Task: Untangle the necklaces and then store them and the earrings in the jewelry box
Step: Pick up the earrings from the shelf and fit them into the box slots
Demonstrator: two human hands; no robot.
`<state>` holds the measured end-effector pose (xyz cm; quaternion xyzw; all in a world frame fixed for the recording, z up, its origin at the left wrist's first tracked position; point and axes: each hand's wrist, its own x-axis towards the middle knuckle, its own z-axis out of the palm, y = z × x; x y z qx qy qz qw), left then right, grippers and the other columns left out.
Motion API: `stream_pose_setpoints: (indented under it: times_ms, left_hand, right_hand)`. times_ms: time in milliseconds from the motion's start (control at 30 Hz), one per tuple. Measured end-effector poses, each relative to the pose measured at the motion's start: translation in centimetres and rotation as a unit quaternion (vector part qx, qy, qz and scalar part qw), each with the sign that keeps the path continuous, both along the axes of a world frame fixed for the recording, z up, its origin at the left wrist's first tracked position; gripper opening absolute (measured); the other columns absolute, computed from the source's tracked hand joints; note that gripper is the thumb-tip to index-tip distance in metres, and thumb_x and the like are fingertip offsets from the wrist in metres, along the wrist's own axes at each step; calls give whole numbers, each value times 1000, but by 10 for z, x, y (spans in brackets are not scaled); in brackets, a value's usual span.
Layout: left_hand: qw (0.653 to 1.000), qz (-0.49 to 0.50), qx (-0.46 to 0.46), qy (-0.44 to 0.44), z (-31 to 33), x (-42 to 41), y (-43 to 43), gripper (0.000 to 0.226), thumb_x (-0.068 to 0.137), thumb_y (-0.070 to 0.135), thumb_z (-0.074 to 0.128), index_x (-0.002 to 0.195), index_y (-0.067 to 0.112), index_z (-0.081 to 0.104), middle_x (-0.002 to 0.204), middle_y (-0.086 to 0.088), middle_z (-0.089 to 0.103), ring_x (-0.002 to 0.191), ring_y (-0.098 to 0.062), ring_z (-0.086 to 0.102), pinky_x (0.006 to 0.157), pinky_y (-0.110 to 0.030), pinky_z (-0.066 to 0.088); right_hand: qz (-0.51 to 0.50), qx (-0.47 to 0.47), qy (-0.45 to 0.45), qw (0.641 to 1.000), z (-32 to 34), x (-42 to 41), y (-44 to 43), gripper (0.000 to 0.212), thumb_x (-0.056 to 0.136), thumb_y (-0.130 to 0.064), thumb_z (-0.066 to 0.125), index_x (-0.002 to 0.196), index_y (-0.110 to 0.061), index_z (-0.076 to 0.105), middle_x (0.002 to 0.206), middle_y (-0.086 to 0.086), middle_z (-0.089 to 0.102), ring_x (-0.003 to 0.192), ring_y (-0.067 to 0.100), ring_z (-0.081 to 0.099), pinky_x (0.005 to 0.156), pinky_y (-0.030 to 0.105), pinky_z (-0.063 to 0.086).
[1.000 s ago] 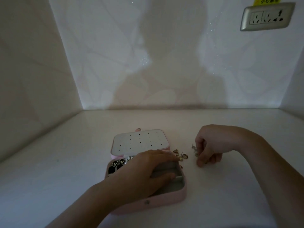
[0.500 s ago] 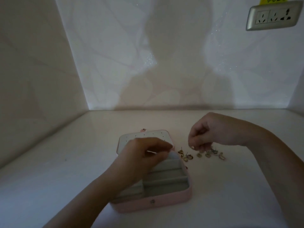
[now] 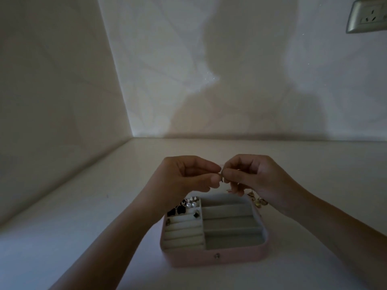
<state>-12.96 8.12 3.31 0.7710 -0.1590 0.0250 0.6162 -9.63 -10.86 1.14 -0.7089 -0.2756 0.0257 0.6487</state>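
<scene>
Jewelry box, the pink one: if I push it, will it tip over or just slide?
Probably slide: the jewelry box looks low and wide, sitting flat on the smooth table. It likely feels stiff, since its walls hold a straight shape. The small earrings inside might rattle or shift.

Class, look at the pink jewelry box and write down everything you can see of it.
The jewelry box is square with rounded corners, pale pink outside, with a metal snap on its front wall. It sits flat and open on the white table. Its grey, velvety-looking lining has ring rolls front left, long trays on the right, and earrings stored back left. The left hand and right hand pinch a small piece of jewelry above its far edge, hiding any lid.
</scene>
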Motion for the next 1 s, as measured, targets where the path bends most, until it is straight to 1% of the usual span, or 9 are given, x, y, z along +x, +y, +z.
stream_pose_setpoints:
  times_ms: [100,167,267,367,500,600,733,800,1000]
  left_hand:
    - [1000,19,8,7,0,1,1,23,61,21,74,83,14,71,76,-4,74,67,-12,69,62,-17,53]
    - [1000,7,9,21,0,1,2,25,61,20,75,84,13,71,78,-5,74,70,-14,70,64,-19,55]
    - [999,-16,3,40,1,-1,2,24,61,18,75,83,11,70,79,-9,74,75,-19,71,66,-24,57]
    - [999,-20,-4,48,1,-2,2,22,63,15,74,83,8,68,76,-10,73,71,-18,71,65,-24,58]
    - [998,-34,23,54,1,-2,5,15,74,3,72,88,8,67,73,-6,71,66,-16,70,62,-22,56]
    - [996,-48,55,47,3,-3,8,14,81,4,67,92,10,69,78,-3,72,70,-16,70,66,-23,57]
    - [996,-28,50,65,10,-2,19,21,70,17,69,89,11,73,75,-6,73,70,-14,71,67,-19,55]
    - [995,-19,55,84,13,-1,26,21,65,16,72,86,10,74,77,-11,74,70,-16,71,65,-18,55]
    - [986,-26,110,120,19,0,45,16,62,14,75,77,12,76,82,-13,75,70,-17,71,62,-20,55]
  right_hand:
    - [12,20,15,1000,-1,-3,3,8,72,-22,69,74,-15,72,61,-1,62,56,12,57,54,21,48]
    - [24,26,19,999,-2,-5,6,6,71,-24,69,70,-19,73,61,0,61,56,11,55,54,20,47]
    - [32,38,21,999,-3,-5,7,7,72,-24,69,70,-18,73,63,1,61,55,11,54,52,19,45]
    - [29,27,10,999,-5,-5,7,6,73,-24,69,70,-20,72,62,1,59,53,10,52,51,19,44]
    - [33,9,18,999,-9,0,7,9,74,-24,79,70,-21,71,60,2,57,52,11,49,51,20,42]
    - [45,7,35,998,-10,-1,8,8,73,-27,72,71,-20,71,62,1,58,51,12,50,50,21,42]
    - [36,-9,43,998,-7,0,6,20,77,-32,73,76,-13,69,67,0,61,54,15,52,52,22,43]
    - [27,-5,46,999,-7,2,5,19,76,-31,67,76,-12,69,67,2,61,54,16,51,52,21,43]
    - [14,-20,47,999,-8,6,2,22,75,-33,67,76,-11,69,67,4,61,54,15,51,52,21,43]
